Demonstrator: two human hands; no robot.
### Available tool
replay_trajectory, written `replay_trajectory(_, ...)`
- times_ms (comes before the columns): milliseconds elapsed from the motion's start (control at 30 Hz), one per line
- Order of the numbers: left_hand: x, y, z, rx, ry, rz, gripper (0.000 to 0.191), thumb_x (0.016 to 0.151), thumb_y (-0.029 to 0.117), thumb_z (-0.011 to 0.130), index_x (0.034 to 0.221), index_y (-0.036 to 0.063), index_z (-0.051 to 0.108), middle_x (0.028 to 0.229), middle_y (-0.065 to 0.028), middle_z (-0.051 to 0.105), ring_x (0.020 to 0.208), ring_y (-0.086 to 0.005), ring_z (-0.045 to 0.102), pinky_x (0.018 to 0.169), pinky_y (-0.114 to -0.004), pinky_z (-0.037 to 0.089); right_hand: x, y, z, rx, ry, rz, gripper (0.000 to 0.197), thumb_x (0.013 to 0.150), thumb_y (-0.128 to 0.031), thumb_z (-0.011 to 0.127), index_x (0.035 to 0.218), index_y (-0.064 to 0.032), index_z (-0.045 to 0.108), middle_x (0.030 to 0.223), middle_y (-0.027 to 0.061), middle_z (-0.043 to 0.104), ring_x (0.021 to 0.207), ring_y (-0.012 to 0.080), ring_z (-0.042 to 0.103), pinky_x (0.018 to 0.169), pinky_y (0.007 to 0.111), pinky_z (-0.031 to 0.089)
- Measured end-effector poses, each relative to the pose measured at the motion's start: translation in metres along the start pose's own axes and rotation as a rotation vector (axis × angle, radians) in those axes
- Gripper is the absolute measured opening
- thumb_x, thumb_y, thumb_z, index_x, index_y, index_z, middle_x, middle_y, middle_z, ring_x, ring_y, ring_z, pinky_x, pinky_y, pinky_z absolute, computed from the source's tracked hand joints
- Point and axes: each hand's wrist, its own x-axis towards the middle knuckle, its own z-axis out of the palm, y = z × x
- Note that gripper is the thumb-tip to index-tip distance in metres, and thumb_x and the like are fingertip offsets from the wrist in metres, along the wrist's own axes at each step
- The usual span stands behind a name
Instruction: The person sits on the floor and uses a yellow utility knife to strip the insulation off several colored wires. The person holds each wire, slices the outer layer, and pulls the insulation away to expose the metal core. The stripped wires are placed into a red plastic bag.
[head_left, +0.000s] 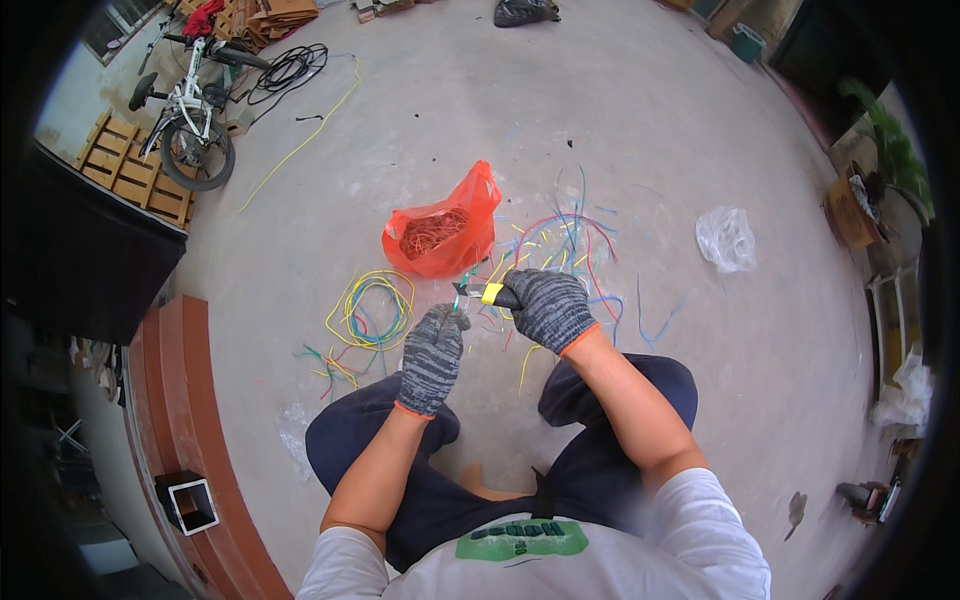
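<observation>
My left hand (435, 352), in a grey striped knit glove with an orange cuff, pinches a thin green wire (457, 302) between thumb and fingers. In the same kind of glove, my right hand (551, 309) grips the black and yellow handle of a utility knife (491, 294). The knife's dark blade end lies across the wire, just above my left fingertips. Behind the hands stands a red plastic bag (480, 240) with a tangle of thin reddish strands (433, 234) in it. Coiled yellow and blue wires (411, 315) lie left of my left hand.
Loose cut wires (574, 225) in several colours are scattered beyond my right hand. A clear plastic bag (726, 238) lies to the right. Farther left are a white bicycle (191, 97), a wooden pallet (124, 161) and a black cable coil (289, 71). A reddish-brown step (196, 390) runs along the left.
</observation>
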Motion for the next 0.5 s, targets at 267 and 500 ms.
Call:
replay_trajectory(267, -0.005, 0.001, -0.002, -0.050, -0.034, -0.150, 0.010, 0.084, 0.003, 0.042, 0.083, 0.0005, 0.052, 0.076, -0.0101, 0.055, 0.069, -0.0209, 0.053, 0.066, -0.029, 0.043, 0.007, 0.016, 0.011, 0.012, -0.024, 0.106, 0.019, 0.072, -0.020, 0.052, 0.087, -0.0082, 0.058, 0.078, 0.0126, 0.061, 0.073, 0.0285, 0.060, 0.062, 0.042, 0.046)
replay_trajectory(500, -0.006, 0.002, -0.002, -0.235, 0.035, -0.280, 0.015, 0.087, 0.008, 0.040, 0.083, 0.0024, 0.053, 0.072, -0.0077, 0.055, 0.066, -0.0169, 0.052, 0.063, -0.027, 0.042, 0.002, 0.010, 0.001, 0.114, 0.095, 0.004, 0.020, 0.071, -0.018, 0.053, 0.089, -0.0102, 0.058, 0.078, 0.0133, 0.060, 0.072, 0.0297, 0.059, 0.062, 0.042, 0.046)
